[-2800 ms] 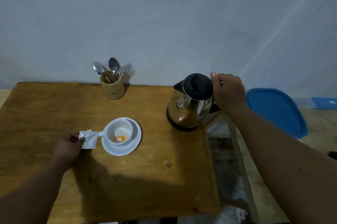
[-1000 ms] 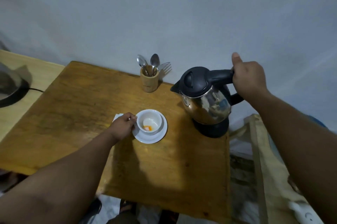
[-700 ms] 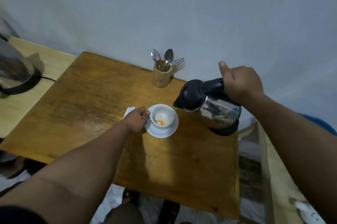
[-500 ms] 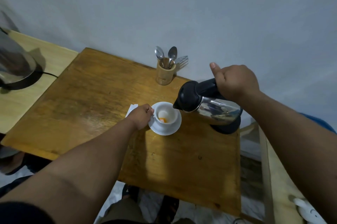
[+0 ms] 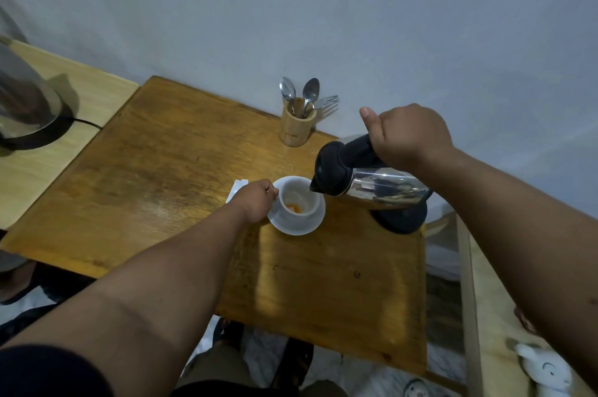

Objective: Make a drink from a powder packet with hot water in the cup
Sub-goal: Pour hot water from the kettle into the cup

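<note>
A white cup (image 5: 299, 197) with orange powder at its bottom stands on a white saucer (image 5: 296, 225) on the wooden table (image 5: 168, 170). My left hand (image 5: 255, 204) grips the cup's handle. My right hand (image 5: 409, 136) holds the black handle of the steel kettle (image 5: 372, 184), which is tipped over with its spout at the cup's right rim. The kettle's black base (image 5: 401, 218) stays on the table under it. A white powder packet (image 5: 236, 191) lies partly hidden behind my left hand.
A wooden holder (image 5: 296, 125) with two spoons and a fork stands at the table's back edge by the wall. A second metal kettle (image 5: 24, 105) sits on a paler table at the left. A wooden frame (image 5: 466, 283) runs along the right.
My right hand has lifted the kettle off its base, carried it left and tipped it over the cup. My left hand left the packet and took the cup's handle.
</note>
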